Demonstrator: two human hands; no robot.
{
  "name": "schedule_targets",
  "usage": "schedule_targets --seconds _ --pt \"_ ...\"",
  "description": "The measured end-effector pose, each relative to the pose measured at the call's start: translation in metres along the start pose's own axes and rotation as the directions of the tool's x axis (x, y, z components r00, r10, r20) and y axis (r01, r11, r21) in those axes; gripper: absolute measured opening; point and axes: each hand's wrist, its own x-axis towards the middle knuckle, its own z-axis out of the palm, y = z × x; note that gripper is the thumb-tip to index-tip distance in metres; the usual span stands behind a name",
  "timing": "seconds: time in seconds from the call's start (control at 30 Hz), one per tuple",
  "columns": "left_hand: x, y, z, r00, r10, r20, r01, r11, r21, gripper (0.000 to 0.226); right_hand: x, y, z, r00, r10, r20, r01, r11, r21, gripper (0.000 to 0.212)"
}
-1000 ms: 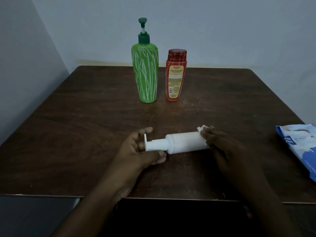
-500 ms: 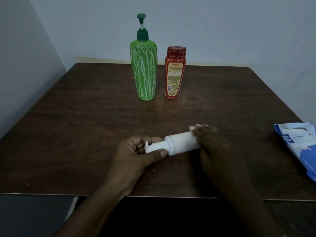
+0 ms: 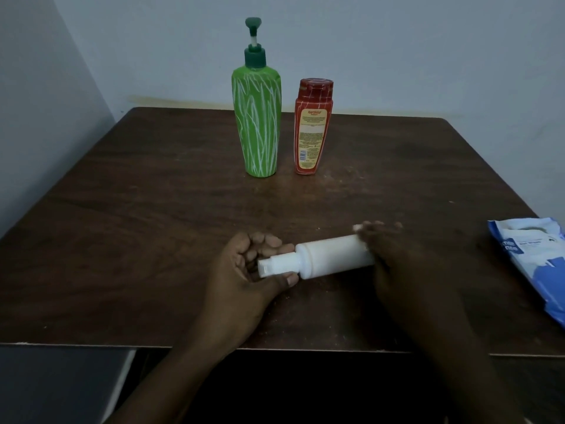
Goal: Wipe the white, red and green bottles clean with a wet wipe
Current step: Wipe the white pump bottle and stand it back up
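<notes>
The white bottle (image 3: 330,257) is held sideways just above the dark wooden table (image 3: 153,209), its pump end pointing left. My left hand (image 3: 244,276) grips the pump neck, fingers curled behind it and thumb under it. Over the bottle's base end lies my right hand (image 3: 394,264), and a corner of a white wet wipe (image 3: 357,228) shows at its fingertips. The green pump bottle (image 3: 256,123) and the red bottle (image 3: 312,130) stand upright side by side at the back of the table.
A blue and white wet wipe pack (image 3: 529,264) lies at the table's right edge. Pale walls close in behind and to the left. The table's front edge runs just below my wrists.
My left fingers have closed round the pump neck. The white bottle has tilted, base end up and away. My right hand has slid along the base end with the wipe.
</notes>
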Motion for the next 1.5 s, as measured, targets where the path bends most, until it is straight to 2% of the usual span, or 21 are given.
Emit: schedule_targets --seconds 0.1,0.2,0.27,0.37,0.47,0.53,0.67,0.73,0.8,0.87,0.97,1.03,1.13,1.2,1.27,1.37,1.43,1.5 --pt "0.000 -0.003 0.000 1.000 0.026 -0.001 -0.026 0.999 0.032 0.056 -0.010 -0.034 0.025 0.980 -0.196 -0.014 0.197 0.980 0.002 0.051" --pt "-0.001 -0.004 0.000 0.999 0.053 -0.008 -0.053 0.997 0.049 0.056 -0.012 -0.047 0.030 0.940 -0.341 -0.021 0.341 0.934 0.103 0.048" --pt "-0.002 -0.003 0.000 0.999 0.053 0.002 -0.053 0.998 0.040 0.055 -0.006 -0.027 0.023 0.950 -0.308 -0.042 0.311 0.942 0.126 0.048" --pt "-0.004 -0.001 0.002 0.997 0.072 0.008 -0.072 0.996 0.052 0.054 0.001 0.009 0.000 0.992 -0.115 -0.054 0.120 0.987 0.105 0.046" --pt "-0.005 0.000 0.005 0.995 0.096 0.005 -0.096 0.994 0.055 0.052 0.002 0.016 -0.007 0.998 -0.009 -0.061 0.014 0.997 0.076 0.048" --pt "-0.004 0.000 0.006 0.996 0.093 0.001 -0.093 0.994 0.058 0.051 0.002 0.001 0.002 0.999 -0.031 -0.042 0.032 0.999 0.040 0.051" --pt "-0.005 0.000 0.003 0.997 0.083 -0.005 -0.082 0.994 0.070 0.054 -0.008 -0.037 0.027 0.952 -0.306 0.005 0.305 0.950 0.073 0.051" --pt "-0.004 -0.002 0.002 0.998 0.068 0.002 -0.068 0.995 0.069 0.055 -0.007 -0.032 0.026 0.936 -0.353 -0.003 0.351 0.931 0.102 0.051" --pt "-0.004 -0.002 0.002 0.998 0.063 -0.007 -0.063 0.996 0.063 0.056 -0.001 -0.010 0.018 0.960 -0.278 -0.026 0.279 0.953 0.115 0.053" --pt "-0.002 -0.005 0.002 0.997 0.071 -0.012 -0.071 0.996 0.052 0.057 0.003 0.012 0.003 0.990 -0.130 -0.054 0.135 0.984 0.117 0.049" --pt "-0.002 -0.005 0.002 0.996 0.093 -0.012 -0.092 0.995 0.043 0.054 0.003 0.022 -0.004 0.996 -0.031 -0.080 0.037 0.997 0.074 0.048" --pt "-0.001 -0.006 0.003 0.995 0.097 -0.004 -0.097 0.994 0.054 0.054 -0.001 0.006 0.007 0.994 -0.086 -0.070 0.088 0.996 0.020 0.054" --pt "-0.001 -0.007 0.003 0.996 0.093 0.014 -0.094 0.993 0.071 0.056 -0.005 -0.027 0.028 0.962 -0.262 -0.070 0.263 0.965 -0.003 0.047" --pt "-0.002 -0.007 0.002 0.996 0.091 0.009 -0.091 0.994 0.065 0.057 -0.005 -0.033 0.034 0.956 -0.293 -0.026 0.294 0.956 0.021 0.051" --pt "-0.003 -0.006 0.002 0.996 0.089 0.009 -0.089 0.995 0.047 0.056 0.001 -0.014 0.029 0.970 -0.241 -0.031 0.242 0.970 0.017 0.053" --pt "-0.004 -0.005 0.002 0.995 0.095 0.021 -0.096 0.994 0.055 0.053 0.009 0.018 0.008 0.995 -0.052 -0.082 0.052 0.999 0.009 0.047" --pt "-0.004 -0.005 0.002 0.994 0.107 0.024 -0.108 0.992 0.066 0.053 0.011 0.017 0.005 0.996 -0.023 -0.090 0.022 1.000 -0.012 0.045" --pt "-0.003 -0.006 0.003 0.994 0.107 0.031 -0.109 0.992 0.066 0.054 0.010 0.007 0.016 0.999 -0.038 0.012 0.038 0.998 -0.040 0.054"
